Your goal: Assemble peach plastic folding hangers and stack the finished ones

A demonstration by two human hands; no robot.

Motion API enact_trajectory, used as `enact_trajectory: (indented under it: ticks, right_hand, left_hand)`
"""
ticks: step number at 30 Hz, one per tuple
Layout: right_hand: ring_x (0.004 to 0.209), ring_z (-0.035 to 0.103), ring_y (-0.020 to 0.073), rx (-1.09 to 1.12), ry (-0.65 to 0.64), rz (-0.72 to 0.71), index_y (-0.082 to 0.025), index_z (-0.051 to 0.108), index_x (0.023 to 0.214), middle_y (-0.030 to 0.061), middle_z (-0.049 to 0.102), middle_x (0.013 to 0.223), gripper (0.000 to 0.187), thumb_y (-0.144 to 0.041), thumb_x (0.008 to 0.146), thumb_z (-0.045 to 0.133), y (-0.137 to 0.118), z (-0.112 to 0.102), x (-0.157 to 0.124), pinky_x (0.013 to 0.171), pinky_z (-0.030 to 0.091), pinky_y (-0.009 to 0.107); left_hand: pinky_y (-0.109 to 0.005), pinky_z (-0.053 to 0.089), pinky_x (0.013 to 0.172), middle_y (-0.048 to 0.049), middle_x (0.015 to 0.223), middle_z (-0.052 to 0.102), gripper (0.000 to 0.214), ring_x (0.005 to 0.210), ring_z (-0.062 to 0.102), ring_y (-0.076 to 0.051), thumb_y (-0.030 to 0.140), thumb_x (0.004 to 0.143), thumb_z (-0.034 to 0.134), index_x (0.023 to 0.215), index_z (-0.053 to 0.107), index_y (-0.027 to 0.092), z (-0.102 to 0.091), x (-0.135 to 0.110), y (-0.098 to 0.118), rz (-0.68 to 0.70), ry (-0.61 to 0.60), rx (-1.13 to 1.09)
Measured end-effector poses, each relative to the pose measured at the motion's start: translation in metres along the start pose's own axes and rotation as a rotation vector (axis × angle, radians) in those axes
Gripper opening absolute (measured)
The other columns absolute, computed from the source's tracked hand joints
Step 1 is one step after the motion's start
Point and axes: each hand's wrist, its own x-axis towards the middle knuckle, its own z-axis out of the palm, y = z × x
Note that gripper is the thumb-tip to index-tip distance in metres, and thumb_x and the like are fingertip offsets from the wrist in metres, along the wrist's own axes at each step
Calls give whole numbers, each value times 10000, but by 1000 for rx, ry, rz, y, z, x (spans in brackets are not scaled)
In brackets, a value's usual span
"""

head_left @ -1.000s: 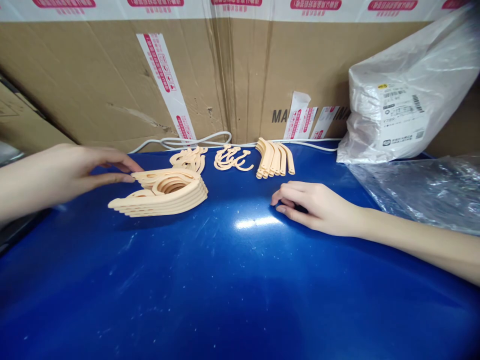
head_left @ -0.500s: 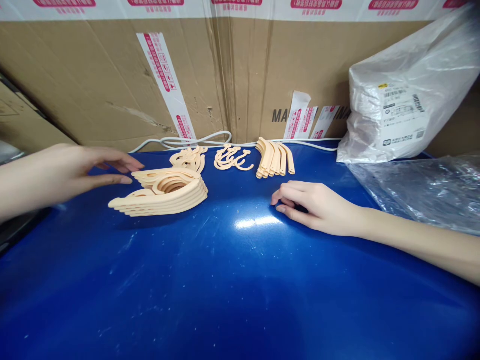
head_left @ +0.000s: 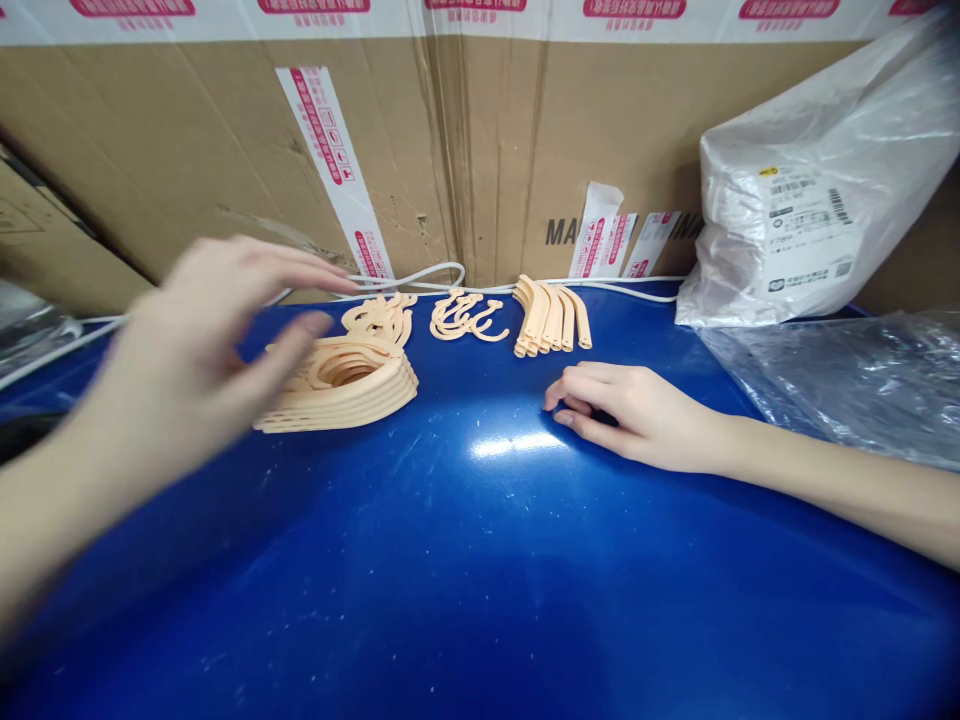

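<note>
Over the left end of a stack of cream plastic hanger pieces, my left hand is raised, slightly blurred, with its thumb and fingers apart and nothing held. It hides part of the stack. Behind the stack lies a small pile of cream curved pieces. Several cream plastic hooks lie to the right of that pile, followed by a bundle of curved cream tubes. My right hand rests on the blue table in front of the tubes, loosely curled, a gap showing between thumb and fingers, with nothing visible in it.
Cardboard boxes stand upright along the back of the blue table. A white cable runs along their foot. On the right stand a labelled white plastic bag and a flat clear plastic sheet.
My left hand has moved right and up from beside the stack to above its left end, now covering part of it. My right hand and the cream pieces have stayed put.
</note>
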Motion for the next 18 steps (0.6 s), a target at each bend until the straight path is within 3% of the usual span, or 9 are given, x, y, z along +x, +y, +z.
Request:
enact_trajectory:
  ticks: [2,4,7,13,18]
  right_hand:
    - [743,546,140,3,-2,7,-163,586,1018,29,599,837,158,-239,952,464,0,0,0,709,430,272]
    - [765,553,142,10,-8,11,-167,581,1021,33,606,864,156,-239,955,459,0,-1,-1,717,436,275]
    - [785,553,154,-9,-12,2,-169,576,1014,43,604,881,168,-246,966,435,-1,-4,-1,724,445,291]
    - [868,540,180,-123,25,-33,-163,596,970,72,594,960,199,-252,970,418,-2,-7,-3,785,453,325]
    - [1029,558,186,-160,13,-66,-172,616,1026,75,606,1162,209,-241,965,429,-3,-6,-3,925,437,342]
  left_hand:
    - [-387,371,1039,-23,1197,575,250,1167,503,-207,297,944,385,1125,544,228,19,-5,33,158,87,-99]
    - [-396,402,1057,-41,1285,554,313,1219,503,-204,298,949,371,1223,517,266,39,-10,57,265,-12,-122]
    - [-457,390,1100,-70,1423,487,455,1351,403,-252,410,955,368,1372,431,240,62,-13,78,257,-175,-103]
    - [-493,350,1121,-156,1485,388,619,1388,344,-293,504,962,278,1410,405,95,80,1,89,186,-273,-56]
    - [-486,347,1121,-123,1496,380,622,1389,345,-283,525,956,279,1425,391,132,82,3,86,155,-286,-65]
